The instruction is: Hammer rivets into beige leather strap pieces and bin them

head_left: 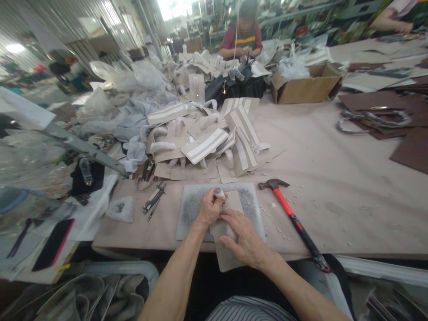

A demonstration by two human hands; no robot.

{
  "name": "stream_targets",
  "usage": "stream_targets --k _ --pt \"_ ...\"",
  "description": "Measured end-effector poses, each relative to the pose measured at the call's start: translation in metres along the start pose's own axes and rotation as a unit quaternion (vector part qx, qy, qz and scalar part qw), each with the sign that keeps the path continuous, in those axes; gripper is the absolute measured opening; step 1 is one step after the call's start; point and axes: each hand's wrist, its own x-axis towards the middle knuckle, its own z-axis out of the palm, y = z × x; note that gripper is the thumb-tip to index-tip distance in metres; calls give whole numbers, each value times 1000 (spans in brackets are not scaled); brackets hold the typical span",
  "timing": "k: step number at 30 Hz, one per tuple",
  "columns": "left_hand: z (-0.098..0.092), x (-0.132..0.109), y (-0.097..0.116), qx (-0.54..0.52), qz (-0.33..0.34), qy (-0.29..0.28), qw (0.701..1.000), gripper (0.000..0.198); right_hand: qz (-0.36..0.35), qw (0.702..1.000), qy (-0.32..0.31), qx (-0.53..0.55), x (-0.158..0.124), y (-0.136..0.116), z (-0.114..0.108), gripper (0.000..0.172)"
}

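My left hand [210,208] is closed around a short, pale cylindrical tool [219,193] with a round metal end facing up. The tool stands over a beige bag panel [236,203] that lies across a worn light-grey board [189,196]. My right hand [245,234] rests on the same panel, fingers stretched towards the tool and thumb spread apart. A pale wrapped strap or handle [230,231] shows partly under it. The panel's lower end [229,258] hangs past the table edge. To the right lies a claw hammer [287,207] with a red and black handle.
Beige panels with wrapped handles [207,142] pile up beyond the board. Thin metal tools [154,200] and a small plastic bag [120,208] lie left. Tiny white bits surround the hammer. Farther off are a cardboard box [306,89], brown panels [377,107] and a person [245,38].
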Motion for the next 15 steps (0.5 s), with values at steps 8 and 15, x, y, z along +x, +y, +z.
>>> stream_targets --k 8,15 --pt "0 -1 3 50 61 -21 997 13 261 916 112 -284 -31 66 -87 37" --pt "1 -1 2 69 77 -31 994 13 521 844 8 128 -28 66 -120 11"
